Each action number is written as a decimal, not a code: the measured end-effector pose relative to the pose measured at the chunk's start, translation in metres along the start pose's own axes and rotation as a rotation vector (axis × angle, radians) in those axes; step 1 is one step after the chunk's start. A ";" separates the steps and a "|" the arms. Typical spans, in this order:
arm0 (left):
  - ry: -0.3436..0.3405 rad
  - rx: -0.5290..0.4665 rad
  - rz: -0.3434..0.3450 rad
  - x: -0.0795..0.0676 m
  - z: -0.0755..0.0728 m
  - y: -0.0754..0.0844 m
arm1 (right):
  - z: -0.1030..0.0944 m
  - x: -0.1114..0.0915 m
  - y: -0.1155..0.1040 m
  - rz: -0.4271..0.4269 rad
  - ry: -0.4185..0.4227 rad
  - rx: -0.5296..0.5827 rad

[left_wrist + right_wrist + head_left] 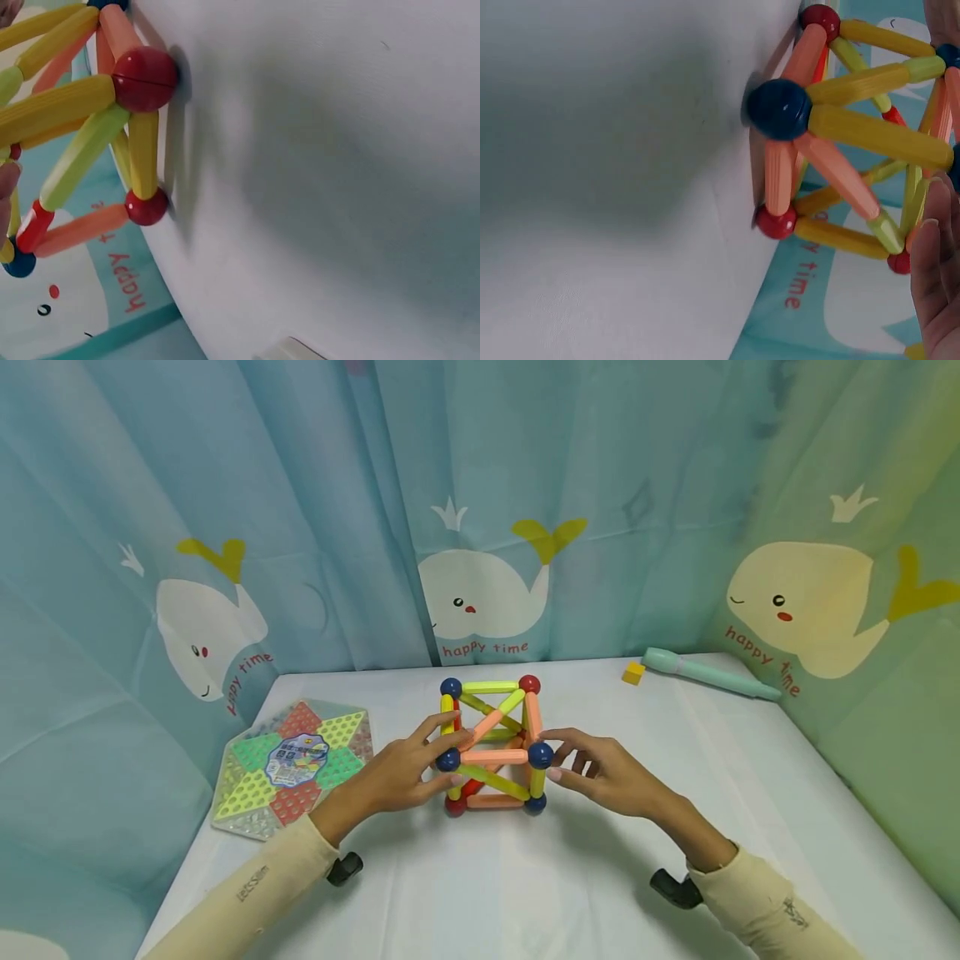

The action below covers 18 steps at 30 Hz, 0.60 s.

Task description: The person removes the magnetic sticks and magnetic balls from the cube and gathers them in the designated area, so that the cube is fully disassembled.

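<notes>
A cube-shaped frame of magnetic sticks and balls (493, 757) stands on the white table, with yellow, lime, orange and red sticks joined by red and blue balls. My left hand (401, 768) grips its near upper left corner, fingers over the top and thumb below the blue ball (448, 760). At the near upper right blue ball (540, 755), my right hand (607, 772) has its fingertips and thumb close against the corner. The right fingers (928, 255) look fairly straight in the right wrist view. Only a fingertip (7, 180) of the left hand shows in the left wrist view.
A star-patterned Chinese checkers board (247, 777) lies at the left of the table. Toward the back right are a small yellow block (633, 673) and a mint-green pen-shaped object (708, 672). A whale-print curtain (637, 460) hangs behind the table.
</notes>
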<state>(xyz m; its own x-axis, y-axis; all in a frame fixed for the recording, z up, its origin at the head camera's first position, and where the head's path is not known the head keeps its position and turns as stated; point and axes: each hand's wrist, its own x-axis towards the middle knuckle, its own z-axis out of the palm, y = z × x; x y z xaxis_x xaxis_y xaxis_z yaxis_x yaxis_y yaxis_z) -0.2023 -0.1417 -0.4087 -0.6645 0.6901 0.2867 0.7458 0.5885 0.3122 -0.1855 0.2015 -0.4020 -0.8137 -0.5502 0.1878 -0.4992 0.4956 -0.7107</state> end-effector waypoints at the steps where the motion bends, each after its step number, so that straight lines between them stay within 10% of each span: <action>1: -0.003 0.006 0.014 0.001 0.000 0.000 | 0.001 0.001 0.000 -0.005 -0.008 0.007; 18: 0.011 0.040 0.057 0.013 0.002 0.011 | 0.007 0.012 -0.008 -0.057 0.016 -0.096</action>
<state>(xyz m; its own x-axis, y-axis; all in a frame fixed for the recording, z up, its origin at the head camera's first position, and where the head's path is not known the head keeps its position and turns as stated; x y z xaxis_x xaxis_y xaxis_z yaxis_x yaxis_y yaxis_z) -0.2031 -0.1255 -0.4036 -0.6214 0.7184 0.3126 0.7834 0.5651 0.2587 -0.1888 0.1862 -0.3986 -0.7874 -0.5690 0.2370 -0.5702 0.5264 -0.6307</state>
